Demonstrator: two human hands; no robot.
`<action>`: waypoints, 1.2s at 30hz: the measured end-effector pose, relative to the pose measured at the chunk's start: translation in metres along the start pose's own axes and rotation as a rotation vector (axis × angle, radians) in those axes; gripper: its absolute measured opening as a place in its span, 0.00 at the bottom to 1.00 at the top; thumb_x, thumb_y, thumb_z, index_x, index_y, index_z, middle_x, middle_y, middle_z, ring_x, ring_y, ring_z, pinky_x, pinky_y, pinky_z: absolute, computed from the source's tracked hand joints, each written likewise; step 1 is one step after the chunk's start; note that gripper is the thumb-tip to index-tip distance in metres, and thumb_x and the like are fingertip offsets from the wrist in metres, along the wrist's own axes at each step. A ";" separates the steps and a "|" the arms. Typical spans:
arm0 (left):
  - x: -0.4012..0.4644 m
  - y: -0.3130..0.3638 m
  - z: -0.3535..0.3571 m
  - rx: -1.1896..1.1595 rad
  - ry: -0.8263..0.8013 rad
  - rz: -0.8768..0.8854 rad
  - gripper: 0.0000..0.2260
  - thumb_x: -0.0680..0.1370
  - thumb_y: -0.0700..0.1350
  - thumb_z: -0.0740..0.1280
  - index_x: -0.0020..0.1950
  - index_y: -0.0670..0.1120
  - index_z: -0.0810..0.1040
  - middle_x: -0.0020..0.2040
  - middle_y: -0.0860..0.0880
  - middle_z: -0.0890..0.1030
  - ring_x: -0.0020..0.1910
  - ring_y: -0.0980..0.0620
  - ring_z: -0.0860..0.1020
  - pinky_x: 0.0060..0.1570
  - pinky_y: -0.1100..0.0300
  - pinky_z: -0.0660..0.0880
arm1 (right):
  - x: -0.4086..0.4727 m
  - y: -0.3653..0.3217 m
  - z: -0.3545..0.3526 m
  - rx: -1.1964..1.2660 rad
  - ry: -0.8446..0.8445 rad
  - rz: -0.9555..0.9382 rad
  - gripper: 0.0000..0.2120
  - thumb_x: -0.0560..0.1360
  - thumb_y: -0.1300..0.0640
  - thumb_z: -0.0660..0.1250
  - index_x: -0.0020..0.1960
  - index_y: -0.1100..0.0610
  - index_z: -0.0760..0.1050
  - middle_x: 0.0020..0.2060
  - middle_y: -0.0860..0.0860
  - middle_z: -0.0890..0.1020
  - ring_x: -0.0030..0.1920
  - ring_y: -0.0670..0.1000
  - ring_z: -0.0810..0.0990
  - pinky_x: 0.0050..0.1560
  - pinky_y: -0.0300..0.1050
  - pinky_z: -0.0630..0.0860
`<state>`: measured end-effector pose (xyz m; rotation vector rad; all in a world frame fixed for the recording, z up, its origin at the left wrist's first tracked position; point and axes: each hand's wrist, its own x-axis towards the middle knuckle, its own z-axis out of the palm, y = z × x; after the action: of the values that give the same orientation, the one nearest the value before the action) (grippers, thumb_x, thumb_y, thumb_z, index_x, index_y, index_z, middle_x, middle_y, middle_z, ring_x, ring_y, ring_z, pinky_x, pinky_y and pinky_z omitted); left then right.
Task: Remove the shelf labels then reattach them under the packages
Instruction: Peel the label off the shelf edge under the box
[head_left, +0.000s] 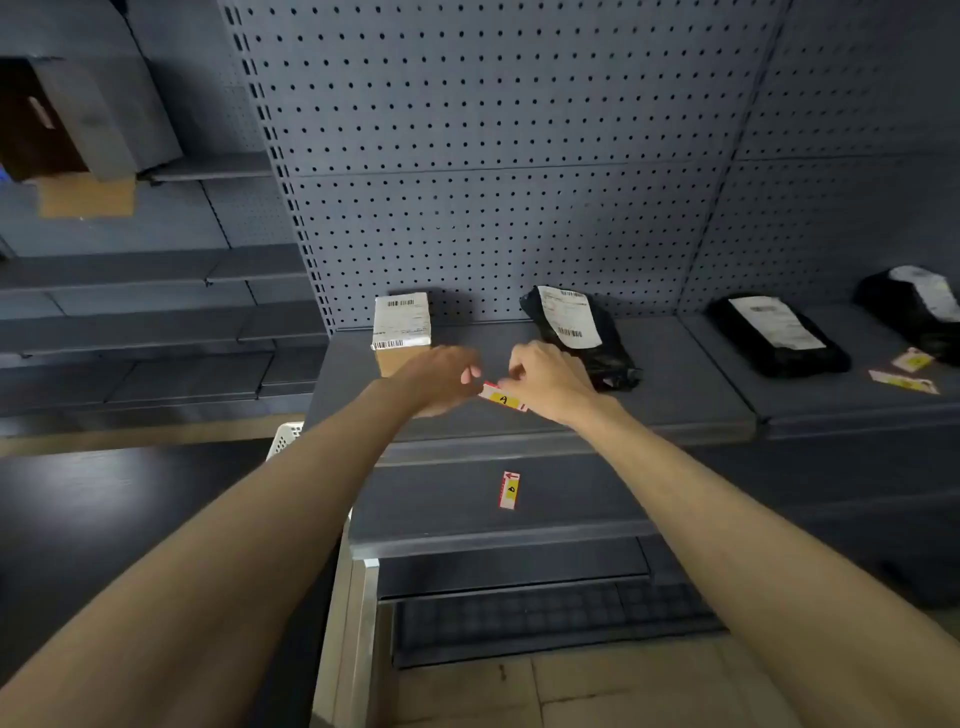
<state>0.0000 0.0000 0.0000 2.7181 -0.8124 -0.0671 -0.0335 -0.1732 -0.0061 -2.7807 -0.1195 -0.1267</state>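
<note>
Both hands, left hand and right hand, pinching one label; three loose labels; four packages.

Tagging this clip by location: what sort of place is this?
Probably a parcel storeroom or shop stock area: grey pegboard-backed shelving, a cardboard parcel and black mailer bags with shipping labels, and a shelf label held between both hands.

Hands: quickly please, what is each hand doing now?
Left hand: closed, pinching the left end of the label.
Right hand: closed, pinching the same label.
</note>
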 end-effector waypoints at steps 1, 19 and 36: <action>0.006 -0.001 0.004 0.024 -0.037 0.008 0.09 0.79 0.47 0.64 0.57 0.47 0.77 0.56 0.47 0.81 0.52 0.47 0.78 0.51 0.52 0.75 | 0.004 0.001 0.007 -0.030 -0.021 0.006 0.17 0.74 0.44 0.68 0.49 0.59 0.76 0.45 0.53 0.78 0.43 0.55 0.78 0.41 0.48 0.71; 0.075 -0.040 0.094 0.267 -0.105 0.049 0.23 0.81 0.47 0.61 0.75 0.48 0.61 0.74 0.45 0.65 0.72 0.43 0.64 0.67 0.44 0.67 | 0.060 0.038 0.090 -0.174 -0.200 0.110 0.15 0.79 0.61 0.64 0.63 0.66 0.69 0.61 0.63 0.67 0.50 0.65 0.80 0.41 0.51 0.70; 0.025 -0.068 0.054 -0.079 0.035 -0.061 0.04 0.78 0.44 0.67 0.51 0.46 0.79 0.47 0.46 0.81 0.42 0.48 0.77 0.38 0.60 0.69 | 0.056 0.007 0.067 0.149 -0.053 -0.047 0.04 0.74 0.54 0.69 0.45 0.52 0.82 0.40 0.48 0.84 0.41 0.51 0.80 0.40 0.44 0.69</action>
<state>0.0501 0.0260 -0.0706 2.6622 -0.7019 -0.0636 0.0282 -0.1525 -0.0656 -2.6343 -0.1991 -0.0529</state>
